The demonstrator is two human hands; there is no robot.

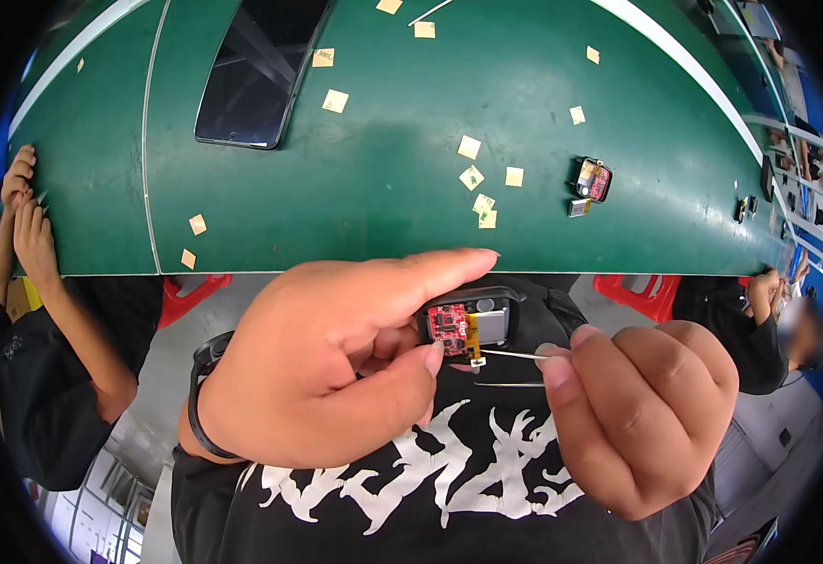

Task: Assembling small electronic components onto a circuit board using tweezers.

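My left hand [336,357] is closed around the edge of a small black electronics case, shaped like a smartwatch body [515,303], just in front of my chest. Inside it sit a red circuit board [447,329], a silver-grey part [492,327] and an amber flex cable [473,336] with a small pale end. My left thumb rests at the board's lower edge. Pinched in my right hand [646,414] are metal tweezers [517,354], their two thin arms apart. One tip reaches the flex cable's lower end; whether it touches cannot be made out.
On the green table [364,188] lie a large black phone [256,75], several small cream paper squares [469,147] and another opened case [595,179] with a red board. Co-workers' hands [31,221] rest at the far left and right edges. Red stools [642,291] stand below the table.
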